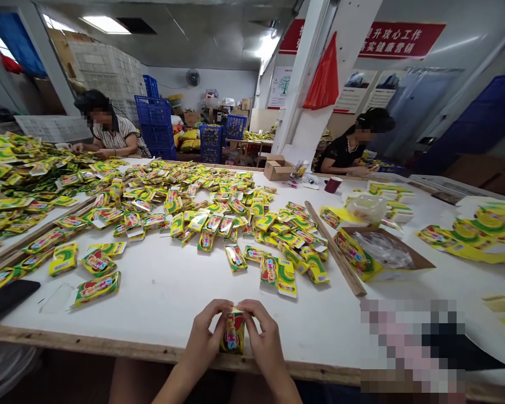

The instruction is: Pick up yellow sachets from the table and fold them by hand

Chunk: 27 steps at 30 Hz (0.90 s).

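Both my hands hold one small yellow-green packet (233, 332) upright at the near edge of the white table (168, 292). My left hand (208, 331) pinches its left side, fingers curled over the top. Pressed against the right side, my right hand (263, 335) has its fingers closed on the packet. A wide heap of the same packets (219, 213) covers the table beyond my hands, with a few loose ones (96, 287) to the left.
A wooden strip (334, 247) lies to the right of the heap, beside an open cardboard box (381, 252) with clear plastic. Stacks of yellow cards (475, 230) lie far right. Two other people (109, 132) (349, 148) sit at the far side. Blue crates (155, 120) stand behind.
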Each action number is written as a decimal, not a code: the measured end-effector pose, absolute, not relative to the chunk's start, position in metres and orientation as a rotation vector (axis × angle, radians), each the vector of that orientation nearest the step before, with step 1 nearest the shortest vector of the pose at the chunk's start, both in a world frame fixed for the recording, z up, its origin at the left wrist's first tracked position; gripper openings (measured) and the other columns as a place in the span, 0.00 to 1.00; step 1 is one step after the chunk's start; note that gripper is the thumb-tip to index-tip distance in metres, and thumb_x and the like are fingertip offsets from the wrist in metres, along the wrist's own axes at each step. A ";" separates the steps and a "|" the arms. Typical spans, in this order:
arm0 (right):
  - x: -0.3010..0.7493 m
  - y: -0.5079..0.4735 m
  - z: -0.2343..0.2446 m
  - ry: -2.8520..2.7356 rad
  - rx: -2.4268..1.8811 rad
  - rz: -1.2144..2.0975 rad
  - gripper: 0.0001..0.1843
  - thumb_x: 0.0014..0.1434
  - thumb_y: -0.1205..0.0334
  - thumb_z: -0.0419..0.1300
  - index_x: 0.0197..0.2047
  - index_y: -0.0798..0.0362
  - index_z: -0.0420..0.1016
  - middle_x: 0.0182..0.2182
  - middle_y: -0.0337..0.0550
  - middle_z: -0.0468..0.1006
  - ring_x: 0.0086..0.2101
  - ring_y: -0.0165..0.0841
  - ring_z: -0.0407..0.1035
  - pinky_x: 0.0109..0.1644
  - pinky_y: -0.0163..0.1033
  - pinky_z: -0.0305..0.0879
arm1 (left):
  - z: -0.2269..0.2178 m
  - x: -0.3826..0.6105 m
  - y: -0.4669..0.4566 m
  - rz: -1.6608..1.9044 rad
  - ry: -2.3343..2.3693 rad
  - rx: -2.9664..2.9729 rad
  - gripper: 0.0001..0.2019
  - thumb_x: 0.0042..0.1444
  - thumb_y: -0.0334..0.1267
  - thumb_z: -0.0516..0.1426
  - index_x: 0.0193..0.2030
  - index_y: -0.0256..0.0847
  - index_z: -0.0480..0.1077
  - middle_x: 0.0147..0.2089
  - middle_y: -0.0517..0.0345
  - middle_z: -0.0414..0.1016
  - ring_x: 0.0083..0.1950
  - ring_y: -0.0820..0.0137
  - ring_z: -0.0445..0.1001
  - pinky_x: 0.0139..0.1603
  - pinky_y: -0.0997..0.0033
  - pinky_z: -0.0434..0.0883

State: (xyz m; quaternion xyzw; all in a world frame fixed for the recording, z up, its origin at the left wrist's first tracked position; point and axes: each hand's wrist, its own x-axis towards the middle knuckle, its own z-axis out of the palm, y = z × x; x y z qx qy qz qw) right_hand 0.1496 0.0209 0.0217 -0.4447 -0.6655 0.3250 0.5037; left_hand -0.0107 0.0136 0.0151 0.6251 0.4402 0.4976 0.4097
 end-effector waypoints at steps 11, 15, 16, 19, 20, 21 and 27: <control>0.143 0.024 0.028 -1.595 -1.155 0.754 0.07 0.62 0.61 0.55 0.35 0.55 0.72 0.31 0.42 0.74 0.32 0.31 0.68 0.37 0.33 0.64 | 0.026 -0.007 0.020 1.234 1.214 1.474 0.10 0.59 0.42 0.55 0.39 0.37 0.70 0.37 0.55 0.74 0.41 0.69 0.73 0.44 0.71 0.69; 0.139 0.029 0.034 -1.570 -1.224 0.784 0.10 0.62 0.59 0.55 0.33 0.55 0.71 0.28 0.41 0.74 0.30 0.31 0.67 0.36 0.32 0.62 | 0.031 -0.006 0.026 1.212 1.234 1.469 0.11 0.60 0.44 0.54 0.37 0.37 0.70 0.35 0.55 0.74 0.38 0.69 0.72 0.41 0.71 0.68; 0.139 0.029 0.035 -1.565 -1.234 0.788 0.10 0.62 0.58 0.55 0.33 0.55 0.71 0.28 0.41 0.74 0.30 0.31 0.67 0.36 0.32 0.62 | 0.031 -0.005 0.027 1.209 1.239 1.473 0.12 0.60 0.44 0.54 0.37 0.37 0.70 0.35 0.55 0.74 0.38 0.69 0.72 0.41 0.72 0.68; 0.140 0.028 0.034 -1.551 -1.228 0.828 0.11 0.62 0.57 0.55 0.34 0.55 0.71 0.29 0.41 0.74 0.31 0.31 0.67 0.37 0.32 0.63 | 0.030 -0.005 0.026 1.197 1.236 1.492 0.12 0.61 0.44 0.53 0.37 0.37 0.71 0.36 0.55 0.74 0.39 0.70 0.72 0.41 0.72 0.67; 0.142 0.026 0.032 -1.545 -1.217 0.850 0.11 0.63 0.57 0.55 0.34 0.55 0.71 0.29 0.41 0.74 0.31 0.31 0.68 0.37 0.32 0.63 | 0.028 -0.006 0.026 1.191 1.222 1.494 0.13 0.61 0.44 0.53 0.37 0.37 0.71 0.36 0.55 0.74 0.39 0.69 0.72 0.41 0.72 0.67; 0.143 0.024 0.030 -1.536 -1.204 0.874 0.11 0.63 0.56 0.55 0.35 0.55 0.71 0.30 0.41 0.75 0.32 0.31 0.69 0.38 0.32 0.63 | 0.025 -0.008 0.024 1.187 1.198 1.494 0.13 0.62 0.44 0.52 0.38 0.38 0.72 0.36 0.55 0.74 0.40 0.69 0.72 0.42 0.71 0.67; 0.144 0.017 0.014 -1.555 -1.127 0.898 0.09 0.62 0.58 0.57 0.40 0.53 0.76 0.35 0.43 0.77 0.37 0.33 0.71 0.42 0.33 0.67 | 0.011 -0.017 0.018 1.192 1.047 1.553 0.11 0.61 0.40 0.54 0.46 0.42 0.74 0.42 0.54 0.74 0.45 0.69 0.73 0.48 0.71 0.68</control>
